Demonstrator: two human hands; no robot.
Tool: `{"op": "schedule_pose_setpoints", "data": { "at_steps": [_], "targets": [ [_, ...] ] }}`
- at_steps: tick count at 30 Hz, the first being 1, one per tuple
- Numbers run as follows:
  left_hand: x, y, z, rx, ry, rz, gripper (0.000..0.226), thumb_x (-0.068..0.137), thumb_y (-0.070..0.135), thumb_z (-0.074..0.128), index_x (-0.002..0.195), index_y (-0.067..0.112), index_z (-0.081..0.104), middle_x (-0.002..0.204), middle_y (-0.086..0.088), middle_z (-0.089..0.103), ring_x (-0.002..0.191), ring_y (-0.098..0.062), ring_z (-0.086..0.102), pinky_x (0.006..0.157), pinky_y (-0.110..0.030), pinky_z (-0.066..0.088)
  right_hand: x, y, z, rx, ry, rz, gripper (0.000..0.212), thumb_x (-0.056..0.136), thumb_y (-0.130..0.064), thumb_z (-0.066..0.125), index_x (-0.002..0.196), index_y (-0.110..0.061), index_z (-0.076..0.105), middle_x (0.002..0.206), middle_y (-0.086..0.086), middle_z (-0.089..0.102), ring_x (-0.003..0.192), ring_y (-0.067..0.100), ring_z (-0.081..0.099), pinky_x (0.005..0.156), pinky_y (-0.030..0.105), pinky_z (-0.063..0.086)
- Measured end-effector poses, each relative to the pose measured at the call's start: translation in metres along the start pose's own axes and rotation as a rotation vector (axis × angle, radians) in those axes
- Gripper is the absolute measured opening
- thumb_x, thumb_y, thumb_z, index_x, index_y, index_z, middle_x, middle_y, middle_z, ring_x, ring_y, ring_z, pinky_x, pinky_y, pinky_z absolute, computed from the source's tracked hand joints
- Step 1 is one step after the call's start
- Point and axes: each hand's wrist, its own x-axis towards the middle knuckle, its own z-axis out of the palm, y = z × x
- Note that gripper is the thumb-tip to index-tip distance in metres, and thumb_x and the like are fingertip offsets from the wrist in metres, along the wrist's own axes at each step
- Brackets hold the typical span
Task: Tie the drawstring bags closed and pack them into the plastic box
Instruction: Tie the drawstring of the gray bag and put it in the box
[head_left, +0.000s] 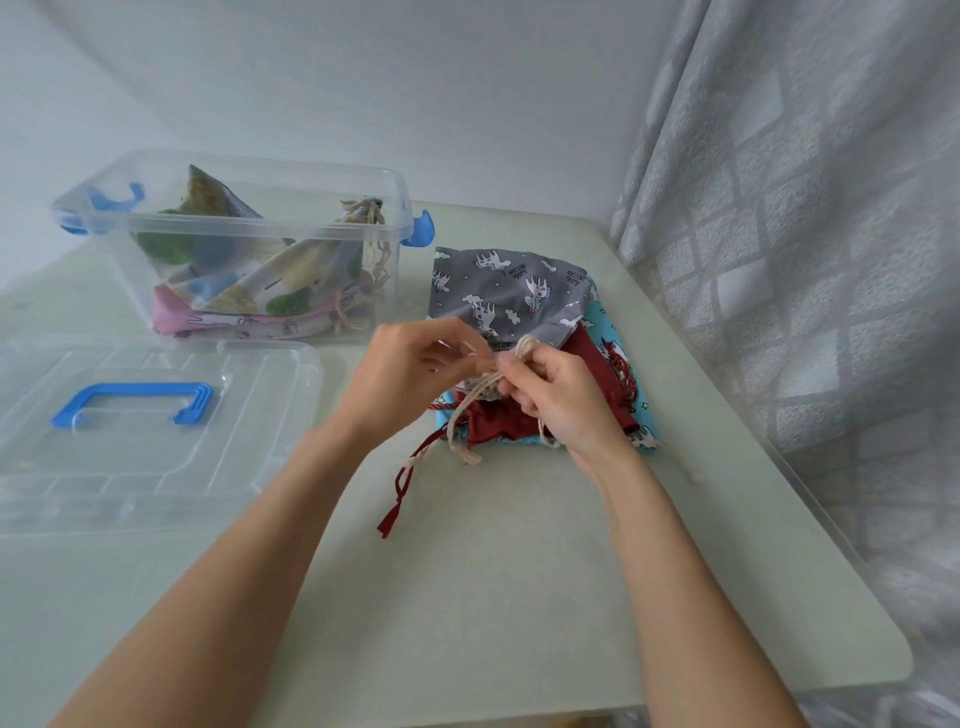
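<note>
cream cotton cord (485, 382) is pinched by both hands above the pile of bags. the left hand (410, 364) curls its fingers on one strand, and the right hand (561, 400) grips the loop beside it; the hands almost touch. the grey printed bag (509, 291) lies on top of a dark red bag (498, 421) and a light blue bag (641, 428) on the pale bench (519, 571). the clear plastic box (249, 244) stands far left with soft bags inside, and its flat lid (156, 415) lies near it.
</note>
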Motion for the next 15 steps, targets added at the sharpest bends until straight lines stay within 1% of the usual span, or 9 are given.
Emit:
{"op": "schedule_pose_setpoints", "data": {
  "at_steps": [2,4,5,7,9,10,12,13,15],
  "targets": [
    [0.002,0.001,-0.002,-0.147,0.016,-0.055,0.006,0.079,0.009,0.072,0.082,0.013,0.068,0.081,-0.01,0.072,0.072,-0.014,0.071,0.073,-0.029,0.057,0.0,0.001,0.0,-0.012,-0.001,0.008,0.027,0.094,-0.015,0.054,0.091,0.012,0.059,0.062,-0.002,0.057,0.051,0.008,0.033,0.045,0.018,0.024],
    [0.003,0.003,-0.004,-0.263,0.012,-0.109,0.009,0.078,0.009,0.072,0.086,0.011,0.068,0.084,-0.011,0.071,0.073,-0.017,0.071,0.074,-0.026,0.055,0.0,0.0,0.0,-0.009,0.007,-0.005,0.026,0.094,-0.014,0.054,0.088,0.012,0.059,0.06,-0.003,0.055,0.051,0.008,0.033,0.046,0.02,0.024],
    [0.003,0.003,-0.004,-0.288,-0.004,-0.135,0.015,0.077,0.01,0.072,0.091,0.011,0.067,0.088,-0.009,0.07,0.074,-0.016,0.07,0.073,-0.023,0.054,-0.001,-0.001,0.0,0.0,0.012,-0.011,0.025,0.094,-0.014,0.054,0.088,0.01,0.06,0.06,-0.003,0.054,0.05,0.008,0.033,0.046,0.02,0.024],
    [0.002,0.002,-0.004,-0.285,-0.052,-0.182,0.035,0.072,0.013,0.076,0.104,0.019,0.063,0.097,-0.002,0.066,0.075,-0.01,0.067,0.071,-0.018,0.052,-0.001,-0.002,0.001,0.043,0.016,-0.018,0.02,0.094,-0.012,0.053,0.087,0.005,0.062,0.059,-0.003,0.053,0.049,0.006,0.033,0.044,0.017,0.024],
    [0.0,0.0,0.001,-0.228,-0.104,-0.185,0.048,0.067,0.012,0.08,0.108,0.024,0.059,0.096,0.003,0.065,0.073,-0.006,0.066,0.071,-0.017,0.052,-0.001,-0.003,0.0,0.094,0.022,-0.021,0.021,0.094,-0.011,0.053,0.084,0.005,0.062,0.055,-0.003,0.052,0.045,0.004,0.032,0.043,0.015,0.025],
    [-0.001,-0.001,0.004,-0.19,-0.118,-0.176,0.047,0.066,0.012,0.081,0.106,0.023,0.06,0.093,0.003,0.066,0.073,-0.006,0.066,0.073,-0.018,0.052,-0.001,-0.003,0.0,0.109,0.022,-0.021,0.022,0.094,-0.011,0.053,0.082,0.006,0.062,0.055,-0.001,0.051,0.044,0.003,0.033,0.043,0.014,0.026],
    [-0.001,-0.003,0.009,-0.151,-0.103,-0.157,0.036,0.067,0.015,0.081,0.099,0.017,0.064,0.085,0.001,0.071,0.073,-0.01,0.068,0.075,-0.023,0.054,-0.001,-0.003,0.0,0.142,0.013,-0.018,0.024,0.094,-0.01,0.052,0.086,0.009,0.064,0.059,0.004,0.051,0.045,0.003,0.034,0.043,0.014,0.027],
    [-0.001,-0.004,0.01,-0.157,-0.089,-0.147,0.03,0.068,0.018,0.08,0.094,0.015,0.066,0.083,-0.001,0.072,0.074,-0.011,0.069,0.075,-0.026,0.056,-0.001,-0.004,0.0,0.163,0.0,-0.015,0.023,0.094,-0.01,0.052,0.088,0.007,0.066,0.06,0.004,0.053,0.046,0.003,0.035,0.043,0.014,0.027],
    [-0.001,-0.005,0.011,-0.15,-0.075,-0.121,0.023,0.069,0.029,0.077,0.088,0.018,0.07,0.08,-0.003,0.073,0.073,-0.011,0.068,0.074,-0.032,0.056,-0.002,-0.005,-0.002,0.206,-0.047,-0.011,0.021,0.095,-0.011,0.05,0.09,-0.002,0.069,0.063,0.005,0.055,0.05,0.003,0.038,0.044,0.014,0.029]
  ]
}}
